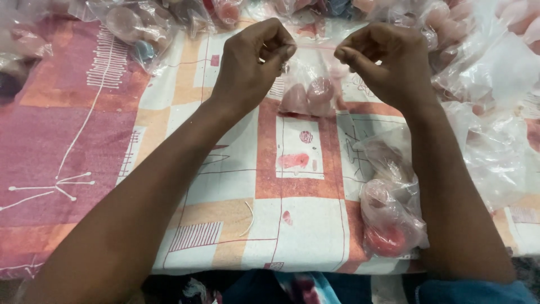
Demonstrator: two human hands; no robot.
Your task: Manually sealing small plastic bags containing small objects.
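Note:
My left hand (253, 62) and my right hand (388, 62) are raised over the table, both pinching the top of a small clear plastic bag (312, 90) that hangs between them. The bag holds pale pink rounded pieces and its bottom rests on the patterned cloth (292, 191). My fingers are curled tight around the bag's mouth.
A filled clear bag with pink and red pieces (391, 219) lies near the front edge beside my right forearm. More filled bags (140, 28) pile along the back, and a heap of loose clear bags (495, 101) covers the right side.

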